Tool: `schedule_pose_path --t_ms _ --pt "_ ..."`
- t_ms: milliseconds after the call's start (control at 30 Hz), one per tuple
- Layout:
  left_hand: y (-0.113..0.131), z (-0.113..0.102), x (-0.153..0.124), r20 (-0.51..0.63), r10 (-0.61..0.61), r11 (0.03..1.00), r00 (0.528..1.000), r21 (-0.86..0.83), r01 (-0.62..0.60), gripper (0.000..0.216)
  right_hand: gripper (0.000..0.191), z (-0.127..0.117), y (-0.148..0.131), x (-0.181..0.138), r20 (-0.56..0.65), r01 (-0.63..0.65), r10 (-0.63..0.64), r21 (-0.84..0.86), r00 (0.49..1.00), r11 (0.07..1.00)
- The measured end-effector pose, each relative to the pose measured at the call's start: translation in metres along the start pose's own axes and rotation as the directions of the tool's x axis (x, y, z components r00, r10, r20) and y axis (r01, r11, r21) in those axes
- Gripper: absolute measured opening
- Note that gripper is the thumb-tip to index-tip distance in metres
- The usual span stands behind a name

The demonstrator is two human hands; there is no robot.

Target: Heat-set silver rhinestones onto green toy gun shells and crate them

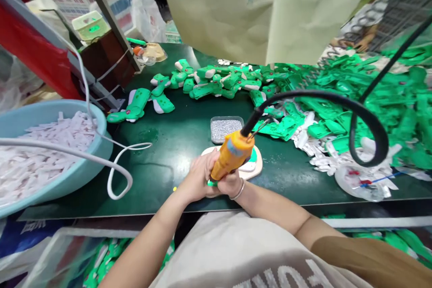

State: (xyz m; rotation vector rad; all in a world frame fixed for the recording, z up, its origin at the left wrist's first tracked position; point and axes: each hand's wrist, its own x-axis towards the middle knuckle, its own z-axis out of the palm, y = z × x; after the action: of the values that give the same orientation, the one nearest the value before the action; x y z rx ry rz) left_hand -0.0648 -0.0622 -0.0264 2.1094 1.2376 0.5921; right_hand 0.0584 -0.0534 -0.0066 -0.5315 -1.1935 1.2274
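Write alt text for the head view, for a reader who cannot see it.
The right hand grips an orange screwdriver, tip down on a green part that the left hand steadies on a table. A screw tray sits behind; more green parts lie heaped at right.

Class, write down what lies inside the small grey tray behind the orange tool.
The grey tray holds tiny silvery pieces, too small to identify. They cover its floor, hiding anything beneath.

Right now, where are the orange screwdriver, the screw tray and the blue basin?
orange screwdriver (232, 155): head view, on its orange body.
screw tray (227, 118): head view, on its far rim.
blue basin (67, 180): head view, on its outer wall.
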Motion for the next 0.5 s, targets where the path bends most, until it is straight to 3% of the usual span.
schedule_pose_path --t_ms 67,133,200,233,367,433,500 --pt "0.006 0.002 0.008 -0.081 -0.059 0.993 0.995 0.093 0.067 0.097 0.067 -0.011 -0.02 0.013 -0.19 0.143 -0.141 -0.001 0.972 0.99" --pt "0.012 0.008 0.015 -0.179 -0.12 0.975 0.976 0.165 0.15 0.089 0.061 -0.037 -0.043 0.027 -0.374 0.226 -0.268 -0.153 0.888 0.962" --pt "0.017 0.016 0.023 -0.244 -0.128 0.966 0.961 0.187 0.176 0.076 0.054 -0.074 -0.063 0.036 -0.47 0.216 -0.368 -0.345 0.802 0.913" --pt "0.019 0.02 0.027 -0.257 -0.114 0.971 0.96 0.175 0.162 0.071 0.052 -0.094 -0.071 0.039 -0.487 0.174 -0.389 -0.429 0.782 0.887" --pt "0.03 0.017 0.031 -0.288 -0.032 0.998 0.957 0.04 0.045 0.056 0.055 -0.16 -0.097 0.031 -0.495 -0.115 -0.344 -0.685 0.798 0.719" --pt "0.03 -0.005 0.016 -0.279 -0.024 1.0 0.96 0.008 0.028 0.056 0.056 -0.183 -0.119 0.012 -0.52 -0.26 -0.322 -0.763 0.792 0.592" --pt "0.021 -0.041 -0.019 -0.18 -0.073 0.997 0.981 0.02 0.078 0.054 0.05 -0.205 -0.151 -0.023 -0.566 -0.433 -0.201 -0.774 0.799 0.462"
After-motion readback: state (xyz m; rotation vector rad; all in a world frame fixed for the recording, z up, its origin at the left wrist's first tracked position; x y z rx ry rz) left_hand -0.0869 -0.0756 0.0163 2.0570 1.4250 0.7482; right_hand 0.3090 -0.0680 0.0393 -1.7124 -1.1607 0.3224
